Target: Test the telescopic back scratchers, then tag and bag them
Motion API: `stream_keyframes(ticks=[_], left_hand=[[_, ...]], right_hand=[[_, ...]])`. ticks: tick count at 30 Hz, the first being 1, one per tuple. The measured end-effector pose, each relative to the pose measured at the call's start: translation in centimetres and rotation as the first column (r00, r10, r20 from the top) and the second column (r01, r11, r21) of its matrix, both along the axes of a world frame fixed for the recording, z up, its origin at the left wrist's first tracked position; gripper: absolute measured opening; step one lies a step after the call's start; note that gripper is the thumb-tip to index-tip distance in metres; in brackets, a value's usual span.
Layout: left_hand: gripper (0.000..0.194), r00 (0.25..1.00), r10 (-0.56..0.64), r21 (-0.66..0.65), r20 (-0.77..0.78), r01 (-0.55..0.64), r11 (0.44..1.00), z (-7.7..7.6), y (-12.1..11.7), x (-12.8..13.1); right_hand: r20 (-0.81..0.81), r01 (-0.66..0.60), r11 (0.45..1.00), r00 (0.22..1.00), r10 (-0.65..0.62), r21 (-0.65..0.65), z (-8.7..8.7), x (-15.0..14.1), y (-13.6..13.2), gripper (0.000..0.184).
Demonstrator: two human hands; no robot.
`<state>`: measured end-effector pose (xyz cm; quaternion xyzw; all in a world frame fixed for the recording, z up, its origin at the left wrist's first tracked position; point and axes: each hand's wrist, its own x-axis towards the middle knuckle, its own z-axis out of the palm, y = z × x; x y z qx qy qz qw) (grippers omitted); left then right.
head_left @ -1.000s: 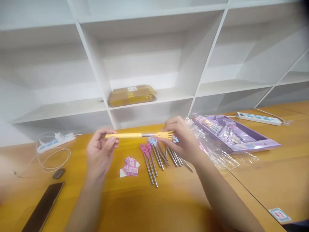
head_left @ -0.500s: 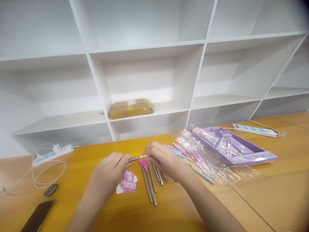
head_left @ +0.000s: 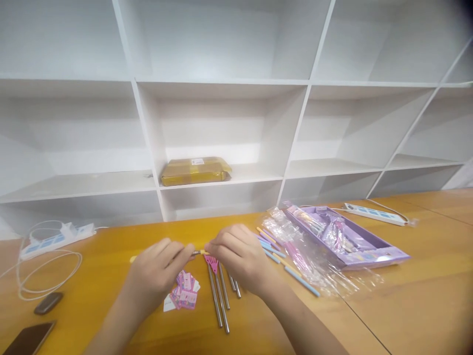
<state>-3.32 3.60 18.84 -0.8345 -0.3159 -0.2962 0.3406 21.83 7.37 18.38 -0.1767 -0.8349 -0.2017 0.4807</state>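
Nearest, on a glossy orange-brown wooden table (head_left: 258,328) crossed by a dark seam, a black phone (head_left: 29,339) lay at the lower left, partly out of view, with a small dark oval object (head_left: 48,303) beyond it. Pink and white printed cards (head_left: 186,296) lay overlapping; their print was too small to read. Beside them, metal rods (head_left: 218,301) with pink heads pointed toward the wearer, the right hand covering part of the bunch.

Above the table, the left hand (head_left: 158,266) and right hand (head_left: 238,254) were closed on a yellow and metal stick (head_left: 197,252), held crosswise between them. The fingers hid most of it; a short metal stretch showed between the hands and a yellow end past the left.

To the right lay blue, yellow and purple tubes (head_left: 301,281), then crumpled clear plastic (head_left: 314,261) against a purple box (head_left: 369,246) holding wrapped items. Its printed front edge could not be read.

Farther back, a white power strip (head_left: 59,241) with a looped cable sat at left, another strip (head_left: 375,214) at right. Behind rose a white cubby shelf (head_left: 221,81), where a brown taped parcel (head_left: 195,172) bore a white label (head_left: 197,161), illegible.
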Motion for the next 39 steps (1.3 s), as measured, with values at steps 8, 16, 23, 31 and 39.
stream_keyframes(ticks=[8,16,23,31,39], left_hand=[[0.002,1.000,0.009,-0.073,0.015,-0.008,0.997,-0.5,1.2,-1.2],[0.005,0.999,0.020,-0.015,0.037,-0.020,1.000,-0.7,2.9,-3.1],[0.016,0.983,0.158,0.212,0.090,-0.174,0.962,0.9,4.3,-11.6],[0.007,0.955,0.242,0.204,0.174,-0.275,0.940,0.8,4.7,-17.0],[0.009,0.954,0.244,0.127,0.175,-0.268,0.955,0.0,5.6,-16.5]], right_hand=[[0.016,-0.011,0.999,1.000,0.011,0.030,0.0,0.3,0.8,0.010],[0.004,-0.002,0.999,1.000,0.002,0.036,-0.5,1.1,3.3,0.015],[-0.156,0.212,0.976,0.967,-0.201,0.056,0.1,10.3,7.7,0.017],[-0.385,0.368,0.927,0.847,-0.365,-0.070,-2.1,20.0,10.5,0.015],[-0.446,0.452,0.887,0.778,-0.442,-0.091,-2.4,23.4,10.2,0.016]])
